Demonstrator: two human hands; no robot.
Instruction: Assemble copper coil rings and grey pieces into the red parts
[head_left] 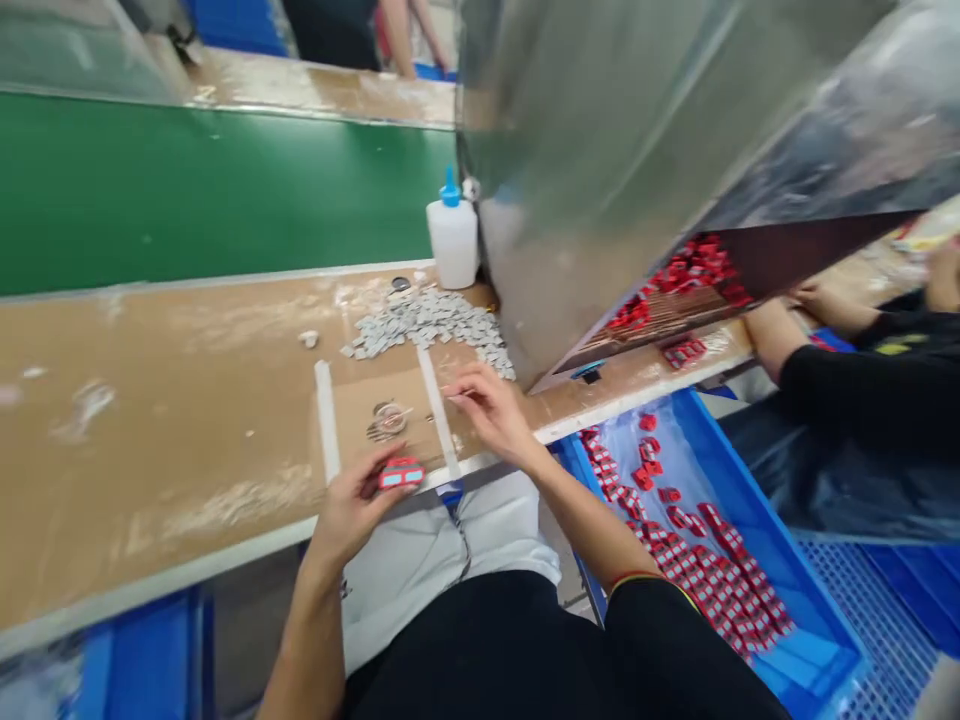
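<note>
My left hand (349,515) is closed around a small red plastic piece (402,473) with pale blue rectangular panels, near the front edge of the bench. To the right, my right hand (491,412) hovers over the bench with thumb and forefinger pinched together. A thin, light sliver shows at those fingertips, too small to identify. Between and beyond the hands lies a small round dish-like object (389,418) with a thin stick across it. Many small grey flat pieces (442,322) are heaped just past my right hand.
A white squeeze bottle (453,240) with a blue cap stands behind the heap. A large grey metal hood (600,150) rises on the right, red pieces (697,270) beneath it. Below, a blue tray (814,625) holds rows of red pieces. A co-worker's arm (776,335) reaches in at right.
</note>
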